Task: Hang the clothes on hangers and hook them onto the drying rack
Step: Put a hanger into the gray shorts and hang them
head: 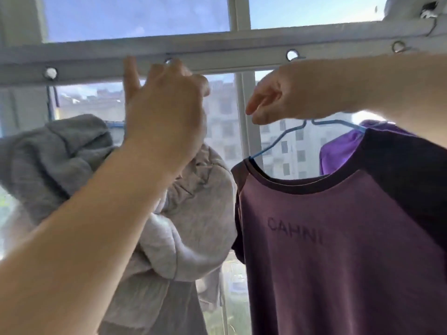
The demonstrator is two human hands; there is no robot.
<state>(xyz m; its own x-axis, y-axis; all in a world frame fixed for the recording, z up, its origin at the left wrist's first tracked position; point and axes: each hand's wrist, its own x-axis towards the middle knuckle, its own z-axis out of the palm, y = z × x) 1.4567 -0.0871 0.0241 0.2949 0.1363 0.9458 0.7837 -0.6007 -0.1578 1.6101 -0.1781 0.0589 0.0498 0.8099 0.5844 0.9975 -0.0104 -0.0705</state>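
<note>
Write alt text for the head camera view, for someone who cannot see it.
A person's left hand reaches a hole in the pale metal drying rack bar above a grey sweatshirt, while the right hand holds a maroon T-shirt on a blue wire hanger.

Sweatshirt (193, 213) left of T-shirt (338, 238) on hanger (273, 143), both below rack bar (217, 49), window (135, 15) behind

Maroon T-shirt (338, 250), darker sleeves; blue hanger (273, 143); grey hoodie (60, 160)
</note>
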